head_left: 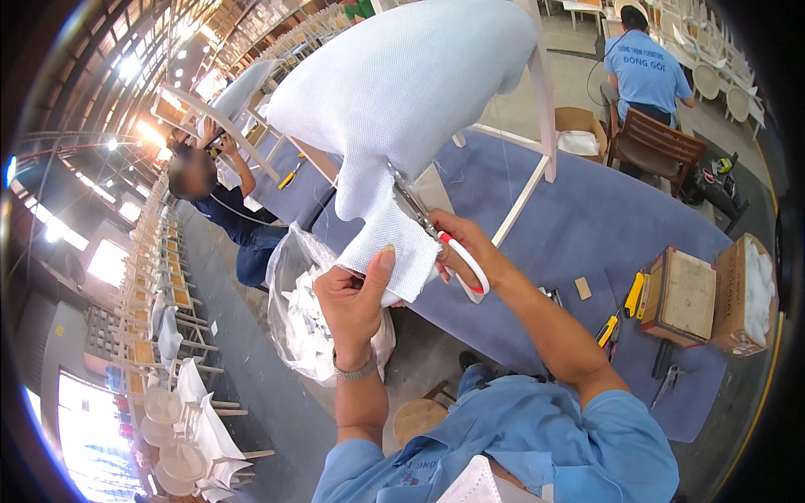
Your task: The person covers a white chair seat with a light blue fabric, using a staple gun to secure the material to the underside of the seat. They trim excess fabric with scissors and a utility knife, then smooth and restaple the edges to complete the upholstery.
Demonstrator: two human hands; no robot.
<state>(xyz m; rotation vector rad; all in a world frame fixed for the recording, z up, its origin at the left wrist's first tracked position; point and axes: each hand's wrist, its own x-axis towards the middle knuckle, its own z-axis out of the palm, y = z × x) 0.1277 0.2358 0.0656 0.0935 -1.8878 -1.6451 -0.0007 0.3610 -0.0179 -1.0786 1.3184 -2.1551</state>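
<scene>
A chair frame with a padded part covered in pale blue-grey woven fabric (402, 80) stands on the blue-covered table. From its lower edge hangs a loose flap of the same fabric (387, 243), with a frayed right edge. My left hand (348, 306) pinches the flap's lower end, thumb on top. My right hand (470, 243) is closed around the handles of scissors (408, 198) with white and red grips. Their blades point up and away, against the fabric where the flap meets the padding. Whether the blades are parted is hard to see.
Below the flap, a clear plastic bag (293, 335) holds white scraps. On the table (579, 243) at right lie yellow cutters (607, 330), pliers (668, 386) and cardboard boxes (681, 295). One person (222, 197) works at far left, another (644, 71) sits at far right.
</scene>
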